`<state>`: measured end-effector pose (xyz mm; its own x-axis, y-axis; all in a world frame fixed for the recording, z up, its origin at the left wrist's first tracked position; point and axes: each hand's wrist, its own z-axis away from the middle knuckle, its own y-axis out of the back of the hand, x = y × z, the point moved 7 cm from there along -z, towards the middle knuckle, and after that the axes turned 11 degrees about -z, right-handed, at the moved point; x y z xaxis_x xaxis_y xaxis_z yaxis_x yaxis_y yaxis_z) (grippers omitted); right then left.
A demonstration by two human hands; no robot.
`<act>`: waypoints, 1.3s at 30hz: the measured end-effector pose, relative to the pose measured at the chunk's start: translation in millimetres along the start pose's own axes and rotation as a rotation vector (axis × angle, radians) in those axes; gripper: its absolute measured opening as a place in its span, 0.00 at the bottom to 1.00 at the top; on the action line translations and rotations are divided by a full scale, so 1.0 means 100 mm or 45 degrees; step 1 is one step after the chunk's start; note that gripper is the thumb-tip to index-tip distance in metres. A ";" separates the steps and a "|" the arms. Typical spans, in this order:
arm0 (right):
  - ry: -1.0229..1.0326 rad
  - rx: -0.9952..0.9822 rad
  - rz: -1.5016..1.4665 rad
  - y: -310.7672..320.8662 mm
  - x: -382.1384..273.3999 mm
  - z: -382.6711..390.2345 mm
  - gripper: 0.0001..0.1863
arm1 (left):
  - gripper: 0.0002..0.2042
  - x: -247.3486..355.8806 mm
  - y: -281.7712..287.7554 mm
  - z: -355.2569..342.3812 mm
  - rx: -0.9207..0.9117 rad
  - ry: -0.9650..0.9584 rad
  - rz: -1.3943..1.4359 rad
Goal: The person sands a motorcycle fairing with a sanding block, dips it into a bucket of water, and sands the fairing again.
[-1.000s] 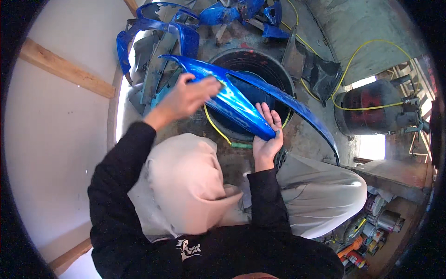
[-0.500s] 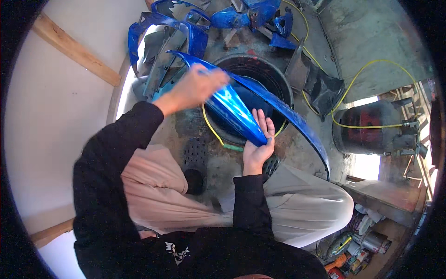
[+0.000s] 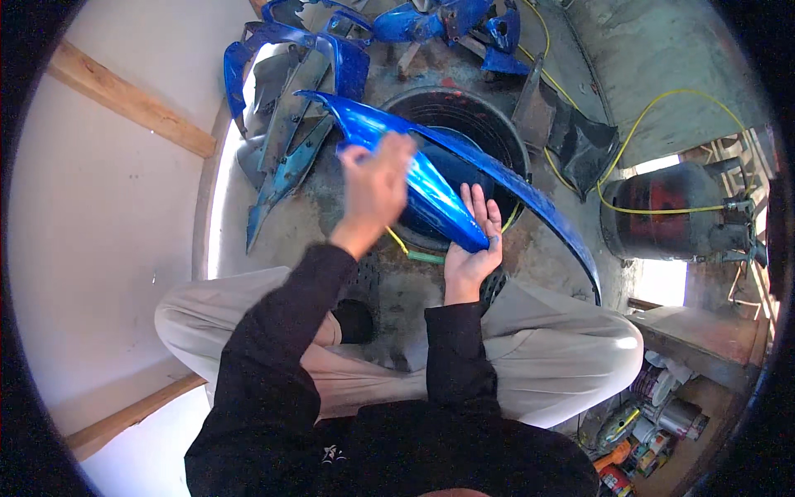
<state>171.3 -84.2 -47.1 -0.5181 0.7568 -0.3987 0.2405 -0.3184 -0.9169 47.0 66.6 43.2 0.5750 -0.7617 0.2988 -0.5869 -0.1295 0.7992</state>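
Observation:
A long glossy blue motorcycle body panel [image 3: 426,186] lies slantwise before me, its upper end toward the far left. One thin curved arm of it sweeps off to the right. My right hand [image 3: 474,253] holds the panel's near tip, palm up, with the thumb at the tip and the fingers stretched along its far side. Over the panel's upper part is my left hand [image 3: 377,186], smeared by motion. Whether anything is under its fingers cannot be made out. Below the panel stands a round black tub [image 3: 517,153], partly hidden by it.
More blue body panels [image 3: 348,66] lie at the far left and far middle [image 3: 431,25]. Dark plastic parts [image 3: 580,145] rest right of the tub. A yellow hose [image 3: 633,132] runs to a dark tank [image 3: 662,211] at right. Cans [image 3: 679,418] crowd the lower right.
My left hand has moved right and nearer along the panel, its forearm swinging inward. My right hand still holds the tip. The view has shifted slightly.

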 end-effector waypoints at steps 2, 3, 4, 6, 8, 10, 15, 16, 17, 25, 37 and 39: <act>-0.011 0.056 -0.034 0.10 0.01 -0.02 0.23 | 0.13 0.54 0.03 0.33 -0.062 -0.346 0.219; -0.015 0.064 -0.031 0.10 0.01 0.00 0.23 | 0.12 0.70 0.06 0.47 -0.185 -0.466 0.404; -0.005 0.045 -0.042 0.09 0.01 -0.01 0.23 | 0.11 0.64 0.03 0.49 -0.148 -0.525 0.362; -0.035 0.022 -0.133 0.01 0.02 -0.01 0.20 | 0.13 0.28 0.03 0.22 -0.020 -0.340 0.168; -0.026 -0.008 -0.118 -0.04 0.03 -0.02 0.20 | 0.15 0.16 -0.03 0.16 -0.006 -0.178 0.065; -0.015 -0.012 -0.095 -0.04 0.03 -0.01 0.20 | 0.15 0.13 -0.03 0.22 0.111 0.194 0.082; -0.073 0.090 -0.122 0.03 0.01 0.00 0.24 | 0.15 0.90 0.05 0.70 -0.200 -0.282 0.354; -0.073 0.117 -0.116 0.04 0.01 -0.01 0.25 | 0.16 0.91 0.08 0.72 -0.233 -0.394 0.311; -0.070 0.120 -0.120 0.03 0.01 0.01 0.25 | 0.15 0.74 0.05 0.64 -0.158 -0.340 0.249; -0.188 -0.101 -0.535 0.05 0.02 -0.02 0.28 | 0.13 1.34 0.09 0.82 -0.206 -0.315 0.390; -0.113 0.073 -0.293 -0.01 0.00 -0.01 0.28 | 0.16 1.18 0.09 0.80 -0.261 -0.362 0.291; -0.053 0.130 -0.269 -0.04 -0.01 0.01 0.27 | 0.15 0.81 0.10 0.57 -0.124 -0.192 -0.001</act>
<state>169.7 -84.1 -43.6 -0.5822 0.7891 -0.1962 0.0401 -0.2131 -0.9762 54.7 -32.6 45.8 0.4791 -0.8492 0.2220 -0.5240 -0.0738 0.8485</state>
